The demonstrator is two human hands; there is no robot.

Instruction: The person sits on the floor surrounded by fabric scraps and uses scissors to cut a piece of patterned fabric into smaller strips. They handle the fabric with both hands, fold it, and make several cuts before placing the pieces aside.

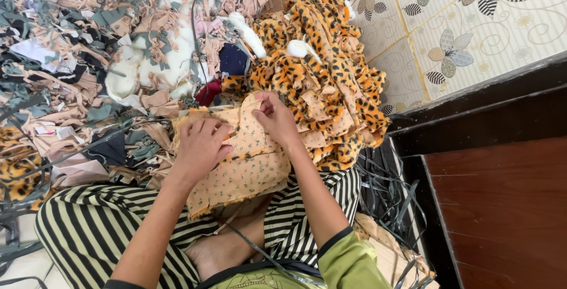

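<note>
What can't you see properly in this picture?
All in the head view:
- The furry side of the cloth piece: it faces down, only the backing shows.
- Cloth under the left hand and right hand: the hands cover it.
- The scrap heap: runs off the top and left edges.
- The floor under the leopard pile: buried.
- The foot: partly hidden by the striped trousers.

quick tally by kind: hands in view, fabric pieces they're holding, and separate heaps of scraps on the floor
Hands: 2, the left hand and the right hand, both on the cloth
Fabric pieces held: 1, the tan leopard-backed piece on the lap
Scrap heaps: 2, the leopard-print pile and the mixed beige and grey pile
Total: 5
</note>
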